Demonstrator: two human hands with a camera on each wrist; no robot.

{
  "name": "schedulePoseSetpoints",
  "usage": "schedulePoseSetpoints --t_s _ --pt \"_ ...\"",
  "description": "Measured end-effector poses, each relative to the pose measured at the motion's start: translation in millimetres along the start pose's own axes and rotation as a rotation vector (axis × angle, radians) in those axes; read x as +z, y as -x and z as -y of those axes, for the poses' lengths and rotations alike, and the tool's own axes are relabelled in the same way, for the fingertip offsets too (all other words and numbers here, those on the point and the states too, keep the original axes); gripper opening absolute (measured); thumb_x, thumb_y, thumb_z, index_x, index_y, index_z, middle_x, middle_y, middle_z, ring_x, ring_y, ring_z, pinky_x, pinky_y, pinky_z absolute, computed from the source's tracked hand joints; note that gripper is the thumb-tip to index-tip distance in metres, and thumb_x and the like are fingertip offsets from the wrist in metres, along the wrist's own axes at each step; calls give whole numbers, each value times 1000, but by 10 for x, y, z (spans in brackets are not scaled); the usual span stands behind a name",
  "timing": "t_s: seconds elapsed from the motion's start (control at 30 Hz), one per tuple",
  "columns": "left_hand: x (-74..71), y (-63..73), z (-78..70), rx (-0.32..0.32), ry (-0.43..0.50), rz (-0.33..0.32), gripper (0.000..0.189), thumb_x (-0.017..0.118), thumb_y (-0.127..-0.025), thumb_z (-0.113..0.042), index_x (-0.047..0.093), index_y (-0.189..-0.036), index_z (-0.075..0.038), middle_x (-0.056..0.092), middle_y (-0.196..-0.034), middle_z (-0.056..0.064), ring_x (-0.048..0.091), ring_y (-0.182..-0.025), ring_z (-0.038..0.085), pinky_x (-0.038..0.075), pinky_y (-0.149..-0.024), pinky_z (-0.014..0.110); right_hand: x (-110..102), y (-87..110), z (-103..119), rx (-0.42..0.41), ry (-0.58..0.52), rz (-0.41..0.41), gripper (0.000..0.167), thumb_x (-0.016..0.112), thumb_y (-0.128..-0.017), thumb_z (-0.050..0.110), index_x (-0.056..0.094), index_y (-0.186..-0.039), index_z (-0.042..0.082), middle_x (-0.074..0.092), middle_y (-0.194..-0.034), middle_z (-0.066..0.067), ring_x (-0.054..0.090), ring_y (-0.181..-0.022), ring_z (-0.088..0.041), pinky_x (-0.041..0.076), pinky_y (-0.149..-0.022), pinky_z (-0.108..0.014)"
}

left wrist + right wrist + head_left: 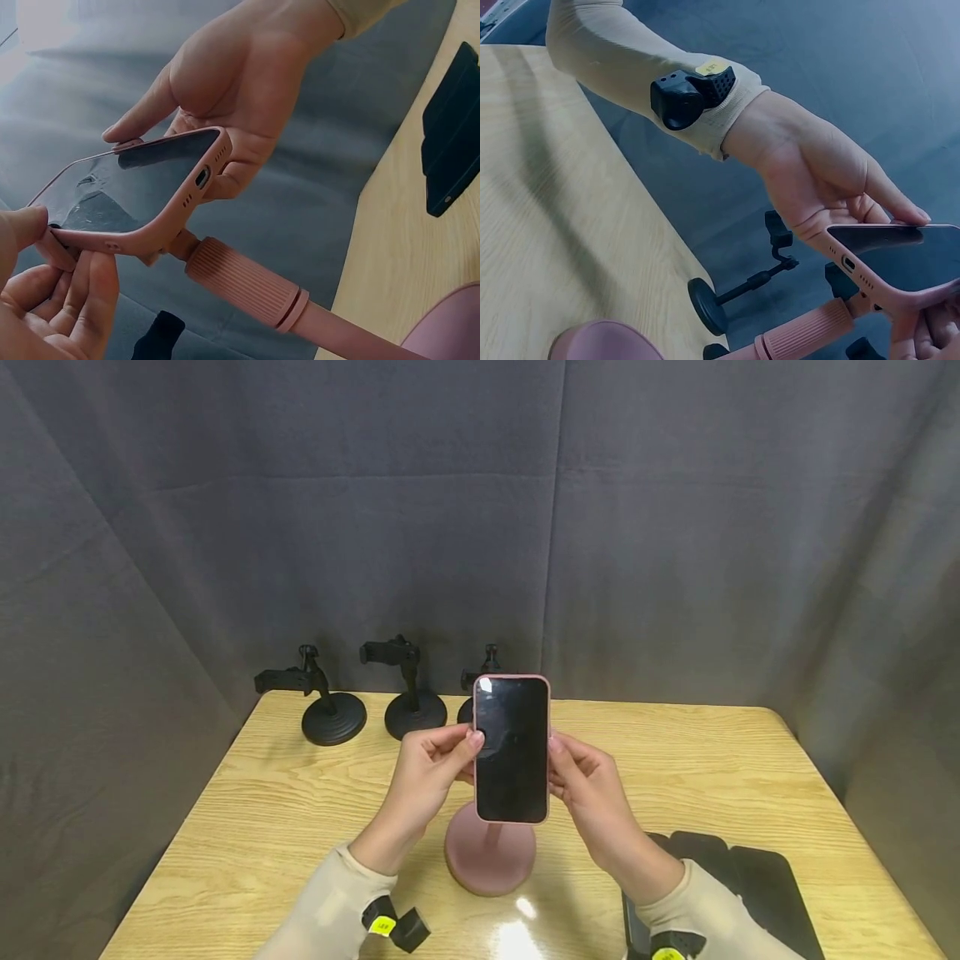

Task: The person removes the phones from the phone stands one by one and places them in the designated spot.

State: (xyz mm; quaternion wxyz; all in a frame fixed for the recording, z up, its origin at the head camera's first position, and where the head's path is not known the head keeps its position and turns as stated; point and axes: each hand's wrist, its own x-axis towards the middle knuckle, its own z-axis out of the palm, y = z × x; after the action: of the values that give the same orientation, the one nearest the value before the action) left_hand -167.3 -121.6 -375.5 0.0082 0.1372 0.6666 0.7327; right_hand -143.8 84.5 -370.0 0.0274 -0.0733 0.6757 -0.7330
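A smartphone (512, 752) in a pink case stands upright in front of me, its dark screen facing me. My left hand (429, 770) pinches its left edge, thumb in front and fingers behind. On the opposite edge my right hand (596, 793) grips it the same way. Behind the phone rises a pink phone stand with a round base (491, 864) on the table. Its ribbed pole (244, 281) meets the back of the phone in the left wrist view. Small pink pieces show under both thumbs at the phone's edges; the stand's holder is mostly hidden.
Three black phone stands (333, 718) line the back left of the wooden table (262, 827); the rightmost is partly behind the phone. Several dark flat slabs (776, 885) lie at the front right, partly under my right forearm. A grey curtain (675, 568) hangs behind.
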Motion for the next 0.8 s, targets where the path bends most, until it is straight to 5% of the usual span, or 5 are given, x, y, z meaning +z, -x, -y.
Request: schedulePoseSetpoints --t_s 0.6,0.8 --pt "-119 14 45 -9 -13 -43 26 64 -100 -8 69 -119 9 75 -89 2 69 -68 8 60 -68 23 78 -130 -113 -74 11 13 42 50 -108 19 58 -129 -17 78 -93 13 76 -85 -8 62 -79 -26" --pt "-115 10 49 26 -33 -26 26 64 -99 -8 69 -120 8 75 -93 18 69 -67 8 60 -68 23 40 -134 -157 -94 -9 52 33 49 -108 19 65 -124 -6 78 -95 11 77 -83 -10 63 -76 -27"
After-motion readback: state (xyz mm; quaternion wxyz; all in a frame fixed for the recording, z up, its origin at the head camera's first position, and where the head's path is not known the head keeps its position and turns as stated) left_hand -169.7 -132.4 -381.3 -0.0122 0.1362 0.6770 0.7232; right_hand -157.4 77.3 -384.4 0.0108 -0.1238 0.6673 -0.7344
